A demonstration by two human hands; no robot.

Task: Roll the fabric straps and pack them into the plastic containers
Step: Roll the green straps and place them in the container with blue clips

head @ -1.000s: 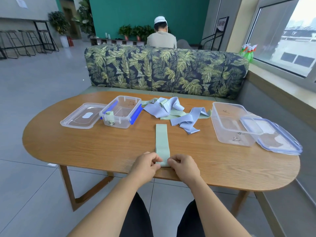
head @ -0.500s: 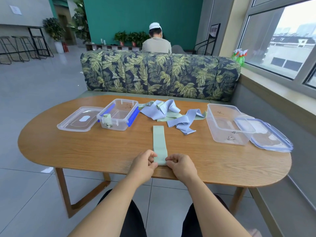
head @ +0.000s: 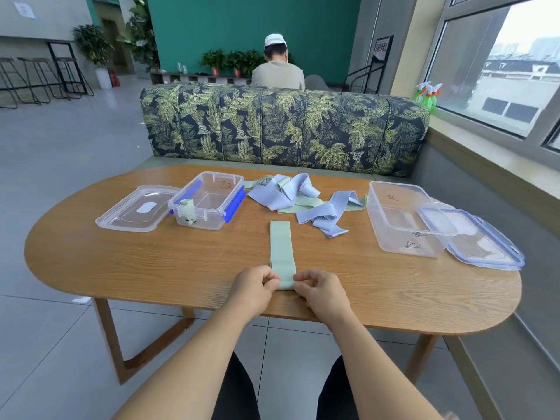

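A pale green fabric strap (head: 281, 250) lies flat on the wooden table (head: 151, 262), running away from me. My left hand (head: 253, 287) and my right hand (head: 321, 291) pinch its near end from either side, fingers curled on the fabric. Behind it lies a loose pile of light blue and green straps (head: 303, 198). A small clear container with blue clips (head: 209, 200) stands at the left with one rolled green strap (head: 186, 207) in its near corner. A larger clear container (head: 400, 216) stands at the right.
A clear lid (head: 133, 209) lies left of the small container. A blue-rimmed lid (head: 478, 237) leans against the large container. A leaf-patterned sofa (head: 285, 128) stands behind the table, with a person seated beyond it. A window ledge runs along the right.
Both hands stay at the strap's near end, and the strap's visible length looks a little shorter. The camera has shifted slightly.
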